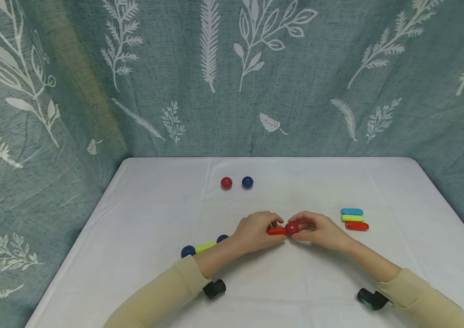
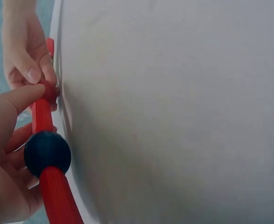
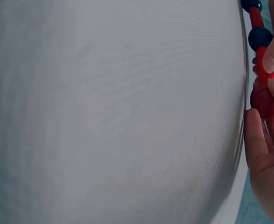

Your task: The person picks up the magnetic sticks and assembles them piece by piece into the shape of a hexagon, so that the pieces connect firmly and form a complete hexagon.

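Observation:
My left hand grips a red rod near the table's middle. At that rod's right end sits a red ball, pinched by the fingers of my right hand. The left wrist view shows a blue ball at the rod's other end, with a second red rod running on from it. Another blue ball follows in the right wrist view. Beside my left forearm a yellow-green rod lies between two blue balls, partly covered by the arm; whether it joins the held chain I cannot tell.
Toward the back of the white-covered table are a loose red ball and a loose blue ball. On the right lie a light blue rod, a yellow-green rod and a red rod. Leaf-patterned cloth hangs behind.

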{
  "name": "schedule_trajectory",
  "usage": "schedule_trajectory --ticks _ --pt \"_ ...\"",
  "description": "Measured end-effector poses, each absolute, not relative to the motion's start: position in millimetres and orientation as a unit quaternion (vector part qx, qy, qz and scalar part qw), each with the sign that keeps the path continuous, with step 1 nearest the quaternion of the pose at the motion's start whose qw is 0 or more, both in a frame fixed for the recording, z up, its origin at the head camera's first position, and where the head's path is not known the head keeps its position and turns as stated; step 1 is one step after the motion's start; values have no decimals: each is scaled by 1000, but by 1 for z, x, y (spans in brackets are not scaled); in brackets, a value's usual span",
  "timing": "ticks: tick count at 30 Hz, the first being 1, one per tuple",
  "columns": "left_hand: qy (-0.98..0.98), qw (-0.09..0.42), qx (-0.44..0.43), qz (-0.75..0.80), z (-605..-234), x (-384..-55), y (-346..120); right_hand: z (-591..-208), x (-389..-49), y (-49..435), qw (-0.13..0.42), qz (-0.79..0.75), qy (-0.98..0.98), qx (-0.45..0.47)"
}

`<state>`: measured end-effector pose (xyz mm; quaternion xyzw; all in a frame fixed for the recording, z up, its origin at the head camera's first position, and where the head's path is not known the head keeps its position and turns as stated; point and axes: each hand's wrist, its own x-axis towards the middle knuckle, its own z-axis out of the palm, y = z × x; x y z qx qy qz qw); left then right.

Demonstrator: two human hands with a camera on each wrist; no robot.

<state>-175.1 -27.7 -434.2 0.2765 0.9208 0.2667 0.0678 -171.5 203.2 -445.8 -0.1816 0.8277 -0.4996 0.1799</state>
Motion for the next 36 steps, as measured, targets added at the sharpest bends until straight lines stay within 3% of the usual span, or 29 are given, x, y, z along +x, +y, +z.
schedule_trajectory --ticks 12,25,36 --pt "913 89 273 289 -437 -176 -20 -443 -172 210 175 -488 835 -182" --pt "912 101 263 298 -438 -174 -26 -417 -181 281 10 -342 932 -118" --pt "909 104 265 305 -438 -172 -30 -420 -188 315 71 -318 945 -43"
